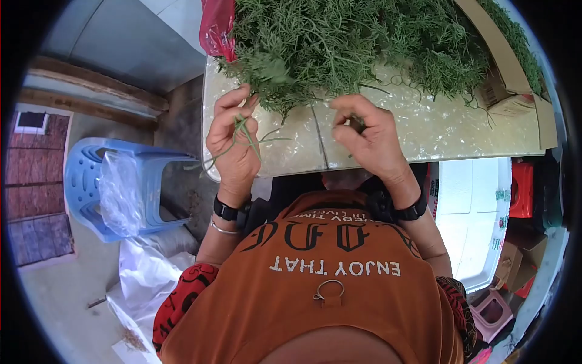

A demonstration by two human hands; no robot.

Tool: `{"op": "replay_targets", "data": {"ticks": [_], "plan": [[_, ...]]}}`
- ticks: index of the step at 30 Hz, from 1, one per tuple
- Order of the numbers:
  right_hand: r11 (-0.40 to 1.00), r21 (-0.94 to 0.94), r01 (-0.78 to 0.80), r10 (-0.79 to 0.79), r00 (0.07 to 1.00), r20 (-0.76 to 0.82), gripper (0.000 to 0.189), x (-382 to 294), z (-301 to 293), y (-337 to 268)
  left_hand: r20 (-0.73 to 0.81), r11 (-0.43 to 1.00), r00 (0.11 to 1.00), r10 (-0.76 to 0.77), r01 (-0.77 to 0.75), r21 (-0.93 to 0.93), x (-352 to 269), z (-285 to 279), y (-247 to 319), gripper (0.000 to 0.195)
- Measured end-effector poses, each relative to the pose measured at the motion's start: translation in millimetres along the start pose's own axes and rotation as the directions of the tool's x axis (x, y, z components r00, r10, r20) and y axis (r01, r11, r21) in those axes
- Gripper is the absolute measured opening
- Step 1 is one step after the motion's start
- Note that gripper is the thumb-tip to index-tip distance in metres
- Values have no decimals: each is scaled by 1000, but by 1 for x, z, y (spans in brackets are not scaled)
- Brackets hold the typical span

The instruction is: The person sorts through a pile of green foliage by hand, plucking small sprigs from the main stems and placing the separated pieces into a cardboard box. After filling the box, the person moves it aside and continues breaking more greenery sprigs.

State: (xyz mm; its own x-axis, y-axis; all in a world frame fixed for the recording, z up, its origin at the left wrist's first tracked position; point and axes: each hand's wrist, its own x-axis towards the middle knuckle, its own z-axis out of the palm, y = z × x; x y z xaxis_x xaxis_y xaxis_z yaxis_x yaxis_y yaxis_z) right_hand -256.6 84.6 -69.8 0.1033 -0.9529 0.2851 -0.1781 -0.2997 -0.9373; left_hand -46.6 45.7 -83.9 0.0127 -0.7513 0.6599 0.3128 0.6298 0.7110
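Observation:
A large heap of feathery green leafy sprigs (318, 50) lies on the pale, glossy tabletop (291, 150). My left hand (236, 132) is at the near left part of the heap, its fingers closed on thin green stems (245, 132) that cross the palm; a blurred sprig shows just beyond the fingertips. To the right, my right hand (368, 136) is curled near the table's front edge, thumb and index finger bent towards each other. A bit of dark green shows inside its curl, but whether it is gripped is unclear.
A pink plastic bag (217, 29) lies at the heap's left. Cardboard (500, 50) stands at the table's right, with more greenery behind it. On the floor are a blue plastic stool (86, 191) with clear plastic over it, a white foam box (468, 218) and a pink stool (493, 314).

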Motion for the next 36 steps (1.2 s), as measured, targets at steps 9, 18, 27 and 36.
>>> {"op": "replay_targets", "data": {"ticks": [9, 18, 27, 36], "plan": [[691, -701, 175, -96, 984, 151, 70, 81, 40, -5, 89, 998, 994, -68, 69, -10, -8, -18, 9, 17], [648, -745, 157, -25, 982, 186, 67, 95, 16, -3, -75, 976, 997, -28, 11, -218, -7, -48, 34, 19], [995, -94, 34, -29, 998, 64, 27, 61, 20, -15, 179, 768, 942, -284, 335, -546, -24, -20, 6, 26], [978, -132, 164, -165, 986, 3, 6, 53, 29, 13, 212, 798, 909, -359, 417, -435, -22, -5, 5, 28]]}}
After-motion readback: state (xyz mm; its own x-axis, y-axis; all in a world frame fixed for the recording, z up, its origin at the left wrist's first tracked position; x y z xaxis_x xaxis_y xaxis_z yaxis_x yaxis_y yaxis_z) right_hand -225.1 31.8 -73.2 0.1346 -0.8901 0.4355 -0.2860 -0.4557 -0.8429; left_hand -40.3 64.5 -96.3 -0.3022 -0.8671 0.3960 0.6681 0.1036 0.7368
